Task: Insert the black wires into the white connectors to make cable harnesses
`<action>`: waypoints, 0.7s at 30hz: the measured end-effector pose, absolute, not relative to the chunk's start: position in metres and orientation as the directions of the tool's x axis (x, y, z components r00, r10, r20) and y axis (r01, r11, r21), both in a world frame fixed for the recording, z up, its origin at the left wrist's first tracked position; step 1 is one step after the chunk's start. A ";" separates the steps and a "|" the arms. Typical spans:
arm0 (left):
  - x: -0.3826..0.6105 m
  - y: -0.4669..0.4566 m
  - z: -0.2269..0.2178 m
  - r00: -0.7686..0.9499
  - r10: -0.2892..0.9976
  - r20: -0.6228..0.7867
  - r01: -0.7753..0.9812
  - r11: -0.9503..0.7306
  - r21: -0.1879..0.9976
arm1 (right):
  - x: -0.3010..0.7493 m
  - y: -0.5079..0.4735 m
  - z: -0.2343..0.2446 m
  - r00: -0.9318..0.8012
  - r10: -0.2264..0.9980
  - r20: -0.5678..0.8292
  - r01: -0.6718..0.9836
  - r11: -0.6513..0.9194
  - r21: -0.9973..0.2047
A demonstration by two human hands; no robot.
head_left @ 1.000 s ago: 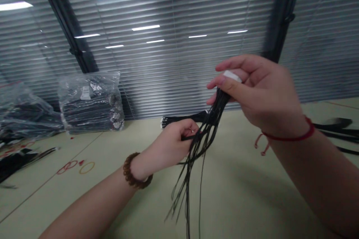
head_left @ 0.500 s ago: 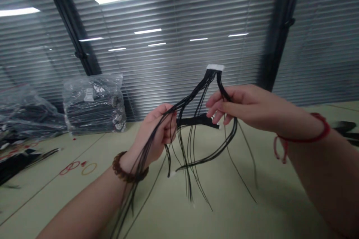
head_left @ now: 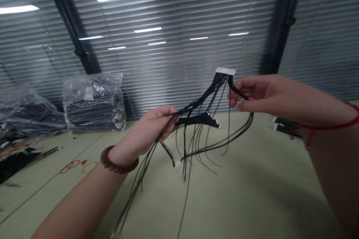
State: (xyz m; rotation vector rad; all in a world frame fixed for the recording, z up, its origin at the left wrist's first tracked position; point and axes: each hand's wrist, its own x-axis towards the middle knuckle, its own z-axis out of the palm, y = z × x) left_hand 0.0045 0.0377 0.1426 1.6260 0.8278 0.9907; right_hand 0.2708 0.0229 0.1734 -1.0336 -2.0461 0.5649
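A black wire harness [head_left: 200, 99] stretches between my hands above the table, with a white connector [head_left: 226, 71] at its top. My left hand [head_left: 157, 127] is closed on the wires to the left of that connector, and loose wire ends hang down past the wrist. Just right of the connector, my right hand [head_left: 258, 93] pinches a thicker black branch. That branch curves down and back left to a small white end piece [head_left: 177, 164]. Several thin wires dangle between the hands. Behind them lies a black bundle with white tips [head_left: 199, 120], partly hidden by my left hand.
A clear plastic bag of black cables [head_left: 94, 106] stands at the back left, beside another bag [head_left: 28, 112]. Red rubber bands [head_left: 70, 166] and a yellow one [head_left: 88, 167] lie on the table [head_left: 238, 201]. More black cables [head_left: 288, 126] lie at right. Blinds [head_left: 174, 56] rise behind.
My right hand has moved right and slightly up, and the connector has shifted right with it. The thin wires hang differently. My left hand stays on the wires, its wrist slightly further left.
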 end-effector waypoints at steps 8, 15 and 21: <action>0.009 0.039 0.135 0.477 0.858 0.192 0.156 -0.297 0.942 | 0.251 0.016 0.170 -0.582 0.794 0.178 0.195 0.348 -0.917; 0.015 0.027 0.128 0.575 0.797 0.185 0.201 -0.357 0.912 | 0.226 0.021 0.158 -0.625 0.758 0.186 0.203 0.388 -0.899; 0.016 0.021 0.120 0.605 0.741 0.292 0.186 -0.488 0.853 | 0.213 0.022 0.149 -0.570 0.773 0.278 0.224 0.472 -0.853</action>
